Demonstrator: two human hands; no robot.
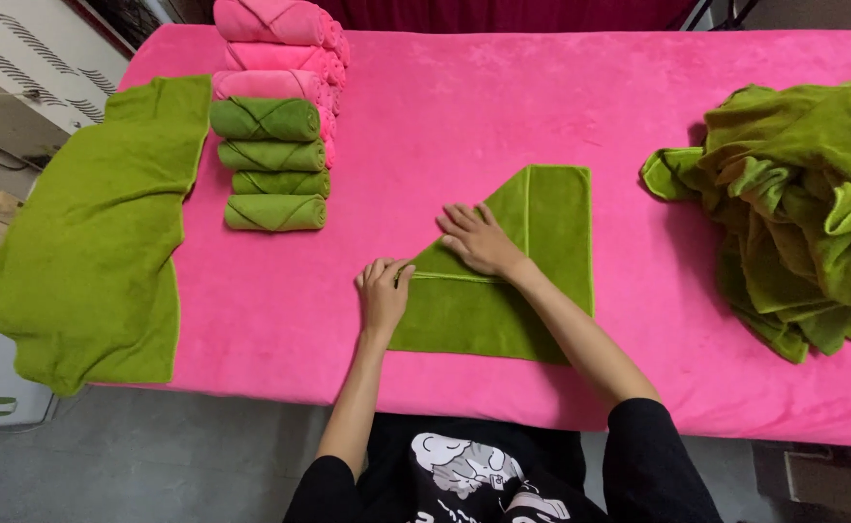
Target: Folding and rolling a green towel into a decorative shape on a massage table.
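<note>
A green towel [551, 228] lies flat on the pink-covered table [464, 107], one corner folded over into a diagonal edge. My left hand [384, 293] rests flat on the towel's left edge, fingers pointing away from me. My right hand [477, 239] presses flat on the folded triangular flap, fingers spread toward the left. Neither hand grips anything.
Rolled green towels [272, 165] and rolled pink towels [275, 53] sit in a row at the back left. A spread green towel [96, 242] drapes over the table's left edge. A loose heap of green towels [803, 203] lies at the right.
</note>
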